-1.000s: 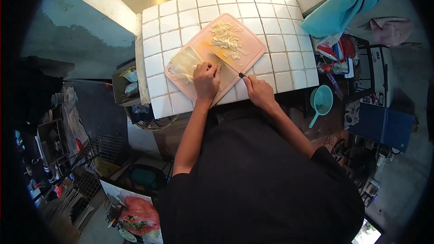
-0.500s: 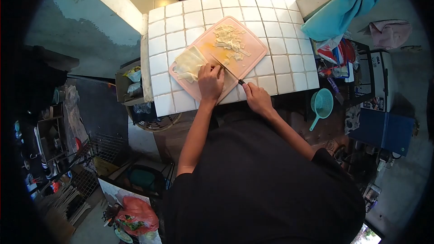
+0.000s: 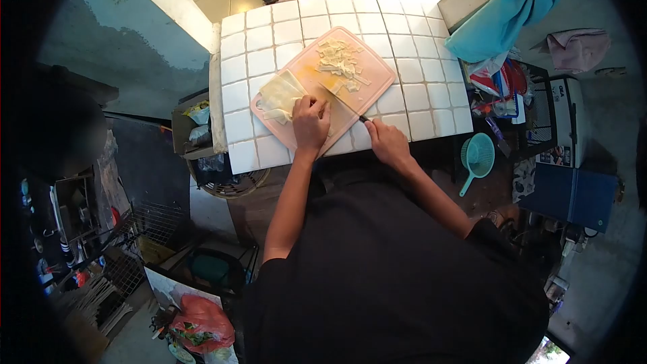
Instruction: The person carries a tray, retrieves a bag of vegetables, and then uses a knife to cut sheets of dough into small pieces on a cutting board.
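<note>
A pink cutting board (image 3: 374, 94) lies slantwise on the white tiled counter (image 3: 431, 104). Flat pale yellow sheets (image 3: 280, 94) rest on its left part, and a heap of cut pale pieces (image 3: 339, 59) on its upper right part. My left hand (image 3: 311, 123) has its fingers curled at the right end of the sheets; what lies under the fingertips is hidden. In my right hand (image 3: 389, 141) is the black handle of a knife (image 3: 344, 102), whose blade points up and left over the board, just right of my left hand.
A turquoise cloth (image 3: 512, 17) hangs at the upper right. Below it are a rack of cluttered items and a green strainer (image 3: 479, 156). A box with bags (image 3: 192, 125) stands left of the counter. A red plastic bag (image 3: 202, 323) lies at the lower left.
The knife in my right hand has moved slightly right, away from my left fingers. My left hand has shifted slightly left. The whole view has shifted a little.
</note>
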A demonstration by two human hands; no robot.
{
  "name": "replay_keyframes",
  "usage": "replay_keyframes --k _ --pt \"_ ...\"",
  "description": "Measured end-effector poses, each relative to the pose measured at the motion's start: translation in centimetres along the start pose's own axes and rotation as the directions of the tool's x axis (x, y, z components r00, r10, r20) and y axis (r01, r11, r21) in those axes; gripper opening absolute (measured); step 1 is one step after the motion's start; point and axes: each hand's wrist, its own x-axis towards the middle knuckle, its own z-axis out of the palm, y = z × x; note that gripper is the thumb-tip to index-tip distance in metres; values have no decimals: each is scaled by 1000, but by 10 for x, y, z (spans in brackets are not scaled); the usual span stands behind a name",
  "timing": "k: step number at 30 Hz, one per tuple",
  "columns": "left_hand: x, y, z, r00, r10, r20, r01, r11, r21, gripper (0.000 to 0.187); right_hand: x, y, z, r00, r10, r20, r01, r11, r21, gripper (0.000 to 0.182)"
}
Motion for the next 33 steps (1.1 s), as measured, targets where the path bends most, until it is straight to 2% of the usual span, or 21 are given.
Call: replay_keyframes --k 4,6,12,15,21,27,30,32,33 --pt "-2 3 -12 1000 26 -2 -26 999 -24 22 10 0 -7 999 -14 -36 15 999 39 45" --pt "-6 5 -17 999 18 -40 -16 999 35 26 9 -2 -8 999 -12 -39 15 997 70 46" --pt "-10 -1 -12 1000 -14 -16 15 1000 11 19 -6 -13 -1 999 -33 35 29 993 118 45" --pt "-9 -2 -12 999 -3 -44 2 1000 -10 16 -8 -14 5 996 -78 38 73 991 110 45" --pt "-10 -1 -12 998 2 -60 -2 1000 -1 15 -15 -17 10 998 -64 19 64 997 41 44" --pt "-9 0 -14 997 28 -65 -27 1000 14 16 -21 -6 7 996 10 87 -14 999 38 44" --pt "-9 -2 -12 999 -8 -33 9 999 31 15 -3 0 -1 996 -51 74 52 999 -12 44" --pt "-2 -6 -3 999 28 -42 -27 999 28 13 4 18 0 1000 -10 25 6 989 146 46" --pt "1 -3 1 998 64 -19 -63 998 13 11 11 21 -3 999 -24 22 20 990 143 46"
